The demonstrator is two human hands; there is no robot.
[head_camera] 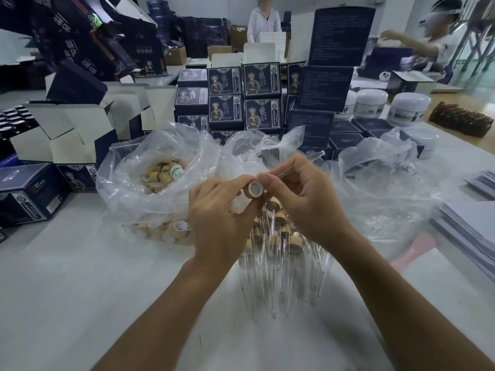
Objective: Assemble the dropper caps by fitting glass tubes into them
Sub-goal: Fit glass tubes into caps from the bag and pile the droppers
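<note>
My left hand [219, 212] grips a tan, bamboo-look dropper cap [254, 189], its white-lined open end facing me. My right hand [300, 194] pinches a clear glass tube [308, 159] that slants up and to the right, its lower end close to the cap's opening. Below my hands lies a pile of assembled droppers [278, 253], caps at the top and glass tubes fanned toward me. Loose caps [160, 175] fill a clear plastic bag [139, 188] on the left, and a few more caps [171, 231] lie on the table in front of it.
Stacks of dark blue printed boxes [241, 97] stand behind the bags, open cartons [75, 135] to the left. White jars [407, 108] and a second plastic bag [380, 167] sit at the right, with flat grey sheets [471, 226] near the right edge. Two people work at the back.
</note>
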